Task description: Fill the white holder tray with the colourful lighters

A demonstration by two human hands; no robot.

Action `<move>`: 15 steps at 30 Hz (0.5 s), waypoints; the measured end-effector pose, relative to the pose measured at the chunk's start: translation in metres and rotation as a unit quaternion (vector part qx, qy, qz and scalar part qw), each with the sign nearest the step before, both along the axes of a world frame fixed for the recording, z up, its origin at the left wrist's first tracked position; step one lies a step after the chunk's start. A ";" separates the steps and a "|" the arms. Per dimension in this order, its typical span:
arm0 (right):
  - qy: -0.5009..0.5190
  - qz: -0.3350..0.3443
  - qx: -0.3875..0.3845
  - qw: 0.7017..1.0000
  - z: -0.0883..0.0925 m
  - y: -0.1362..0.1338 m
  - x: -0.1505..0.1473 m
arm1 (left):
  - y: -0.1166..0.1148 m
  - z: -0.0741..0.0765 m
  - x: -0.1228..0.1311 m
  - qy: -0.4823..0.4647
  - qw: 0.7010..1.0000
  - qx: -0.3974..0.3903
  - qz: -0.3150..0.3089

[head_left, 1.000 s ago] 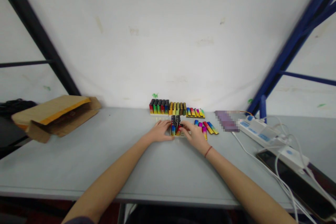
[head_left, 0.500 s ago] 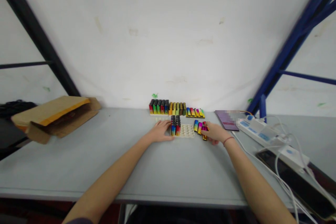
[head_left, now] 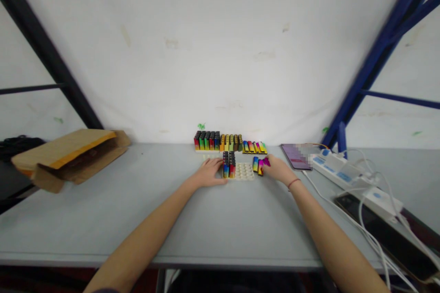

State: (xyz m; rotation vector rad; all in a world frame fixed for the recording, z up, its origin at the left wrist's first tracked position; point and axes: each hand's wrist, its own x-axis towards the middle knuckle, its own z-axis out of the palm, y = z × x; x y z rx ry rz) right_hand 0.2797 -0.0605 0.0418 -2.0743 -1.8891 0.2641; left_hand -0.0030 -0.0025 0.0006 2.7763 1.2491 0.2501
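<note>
1. Grey bench carries a white tray with round holes; a few rainbow lighters stand upright at its left end.
2. Left hand lies flat on the bench, touching the tray's left edge beside the standing lighters; grip released, holding nothing.
3. Right hand is just right of the tray, fingers curled round a pink lighter; grip grasping it.
4. A loose lighter lies just beside that hand, between it and the tray.
5. Full rows of lighters stand along the wall behind the tray.
6. Phone lies right of the hand, then a white power strip with cables.
7. Brown box lies tipped at far left of the bench, well apart.
</note>
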 end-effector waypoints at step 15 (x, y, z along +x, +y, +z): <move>0.541 -0.004 0.096 0.836 -0.010 0.013 -0.020 | 0.000 0.000 0.000 0.000 1.000 -0.008 0.000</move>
